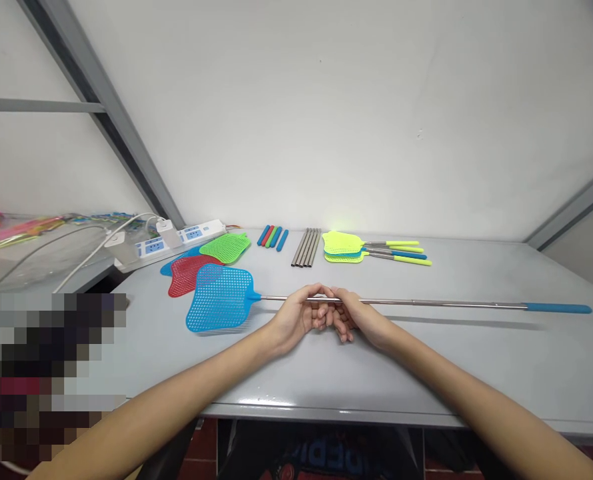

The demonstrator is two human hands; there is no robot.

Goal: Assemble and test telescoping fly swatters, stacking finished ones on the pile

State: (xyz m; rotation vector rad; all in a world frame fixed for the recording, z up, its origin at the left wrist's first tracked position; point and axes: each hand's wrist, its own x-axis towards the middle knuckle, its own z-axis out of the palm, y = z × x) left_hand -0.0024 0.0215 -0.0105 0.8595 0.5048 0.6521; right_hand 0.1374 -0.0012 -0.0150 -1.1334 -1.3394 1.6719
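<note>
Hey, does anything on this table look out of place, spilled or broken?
Nothing looks spilled or broken, and the held blue swatter looks straight. Only the red swatter head and green swatter head look untidy, bunched unevenly beside the power strip on the left, while the grips and metal tubes lie in neat rows.

Rod (446, 304) pt. hidden by hands (291, 320); bkgd pkgs (31, 233) cut off.

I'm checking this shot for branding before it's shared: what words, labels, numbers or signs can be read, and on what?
No text reads with certainty.
Dark clothing: large bluish letters, upside down, too dim to quote.
Power strip: markings too small to read.
Blue swatter: none visible.
</note>
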